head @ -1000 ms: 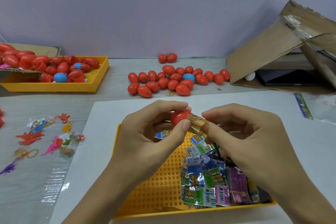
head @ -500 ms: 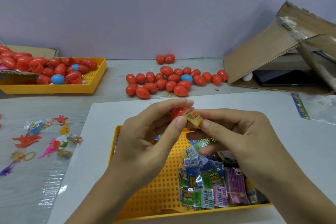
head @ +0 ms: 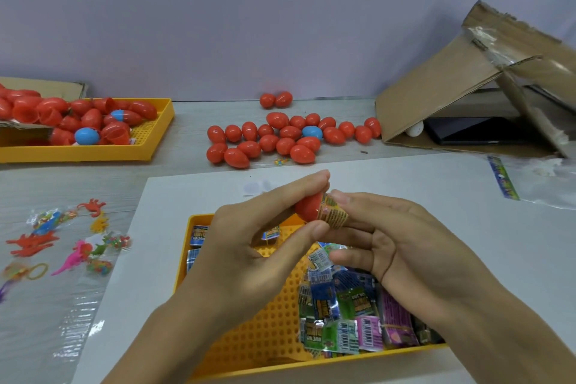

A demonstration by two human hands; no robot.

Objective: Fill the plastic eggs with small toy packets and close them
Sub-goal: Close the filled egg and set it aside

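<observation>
My left hand (head: 249, 246) pinches a red plastic egg half (head: 307, 207) between thumb and fingers, above the near yellow tray (head: 258, 333). A folded yellow toy packet (head: 333, 212) sticks out of the egg half's mouth. My right hand (head: 402, 246) presses on the packet with its thumb and fingers. Several colourful packets (head: 346, 312) lie piled in the tray's right part. The other egg half is not visible.
Several closed red eggs and one blue egg (head: 311, 132) lie in a cluster (head: 274, 140) behind the white sheet (head: 467, 227). A far yellow tray (head: 93, 150) at left holds open egg halves. Loose toy figures (head: 71, 246) lie at left; a cardboard box (head: 461, 93) stands at right.
The packet has gone from held beside the egg half to pushed partway into its mouth. Both hands have drifted slightly right and the right hand's fingers have straightened.
</observation>
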